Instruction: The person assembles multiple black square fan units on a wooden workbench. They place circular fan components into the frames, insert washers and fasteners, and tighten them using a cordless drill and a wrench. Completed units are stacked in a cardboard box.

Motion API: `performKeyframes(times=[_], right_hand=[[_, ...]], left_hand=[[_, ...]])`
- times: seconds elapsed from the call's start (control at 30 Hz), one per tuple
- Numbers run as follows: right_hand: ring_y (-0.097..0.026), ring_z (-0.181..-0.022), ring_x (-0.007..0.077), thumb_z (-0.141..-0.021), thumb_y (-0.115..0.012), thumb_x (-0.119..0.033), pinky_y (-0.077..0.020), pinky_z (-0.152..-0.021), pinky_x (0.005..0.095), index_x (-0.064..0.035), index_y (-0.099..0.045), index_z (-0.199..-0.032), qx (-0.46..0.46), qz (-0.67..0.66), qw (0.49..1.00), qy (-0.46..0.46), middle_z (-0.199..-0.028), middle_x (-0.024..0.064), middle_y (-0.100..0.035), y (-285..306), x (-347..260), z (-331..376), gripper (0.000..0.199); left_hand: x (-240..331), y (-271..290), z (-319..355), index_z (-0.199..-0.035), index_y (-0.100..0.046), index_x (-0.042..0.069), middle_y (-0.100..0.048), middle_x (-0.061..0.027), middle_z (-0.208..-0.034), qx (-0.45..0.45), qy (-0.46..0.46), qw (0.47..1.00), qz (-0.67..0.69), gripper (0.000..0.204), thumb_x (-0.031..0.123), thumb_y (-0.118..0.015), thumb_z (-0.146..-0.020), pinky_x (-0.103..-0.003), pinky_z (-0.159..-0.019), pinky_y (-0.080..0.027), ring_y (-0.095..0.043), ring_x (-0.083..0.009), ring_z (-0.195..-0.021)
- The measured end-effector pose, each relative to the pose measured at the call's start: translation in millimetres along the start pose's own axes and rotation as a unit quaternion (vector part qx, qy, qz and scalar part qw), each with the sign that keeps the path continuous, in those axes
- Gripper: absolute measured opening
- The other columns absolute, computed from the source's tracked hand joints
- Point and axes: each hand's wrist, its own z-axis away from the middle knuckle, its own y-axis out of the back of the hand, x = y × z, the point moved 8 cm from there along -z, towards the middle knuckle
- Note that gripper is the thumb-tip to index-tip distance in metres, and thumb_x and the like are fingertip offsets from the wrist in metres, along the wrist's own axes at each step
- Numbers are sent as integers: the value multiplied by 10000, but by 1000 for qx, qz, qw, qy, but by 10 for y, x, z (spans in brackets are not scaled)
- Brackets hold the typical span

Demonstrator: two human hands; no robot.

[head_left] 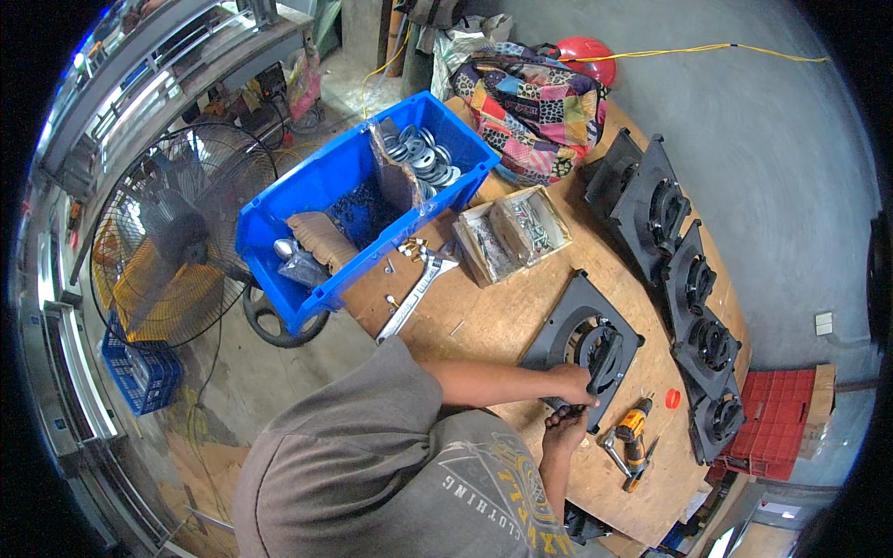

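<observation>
A black square plate [579, 312] with a round ring-shaped fitting [600, 352] at its centre lies on the wooden table. My left hand [571, 384] is closed at the plate's near side, beside the ring. Just below it, my right hand [564, 432] is turned partly upward with its fingers curled in. The two hands almost meet over the plate's near corner. Something small and dark shows between them, too small to name. To the right of my hands lies a yellow and black cordless drill [633, 437], next to a metal-handled tool [615, 453].
More black plates with round fittings [712, 344] line the table's right edge. A blue bin [367, 209] of washers and dark small parts stands far left, near a box of screws [516, 232] and an adjustable wrench [419, 293]. A red ring [673, 399] lies right; a fan [177, 237] stands left.
</observation>
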Motion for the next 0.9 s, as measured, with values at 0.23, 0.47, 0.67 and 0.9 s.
performKeyframes(times=[0.23,0.47,0.67,0.9], right_hand=[[-443,-640,131,-1010,-448,-398,-348,-553,281,-149,-539,-982,-10,22,999,24,-779,-14,-482,-2,-35,-18,266],[-472,-645,140,-1018,-433,-391,-361,-560,284,-140,-549,-989,31,74,995,61,-801,2,-522,28,-111,53,278],[-488,-632,144,-1028,-420,-385,-369,-549,289,-120,-553,-997,34,44,998,5,-797,18,-549,21,-53,27,298],[-476,-641,131,-1019,-437,-397,-358,-579,299,-149,-556,-1008,-35,44,998,21,-776,-17,-540,-12,-49,-16,275]], left_hand=[[-32,-16,-39,-1009,-723,-19,-703,-244,-1006,-7,14,1000,-6,648,580,-742,-762,-433,-872,-533,-691,-367,-976],[-42,-37,-52,-974,-712,-45,-699,-254,-954,0,1,1000,-9,678,608,-693,-793,-454,-838,-534,-691,-387,-935],[-54,-58,-84,-957,-715,-47,-699,-256,-935,6,-9,1000,-8,687,618,-694,-786,-458,-829,-536,-693,-391,-918],[-80,-86,-116,-970,-715,-47,-699,-260,-959,14,-10,1000,-14,701,628,-692,-784,-454,-839,-538,-691,-392,-945]])
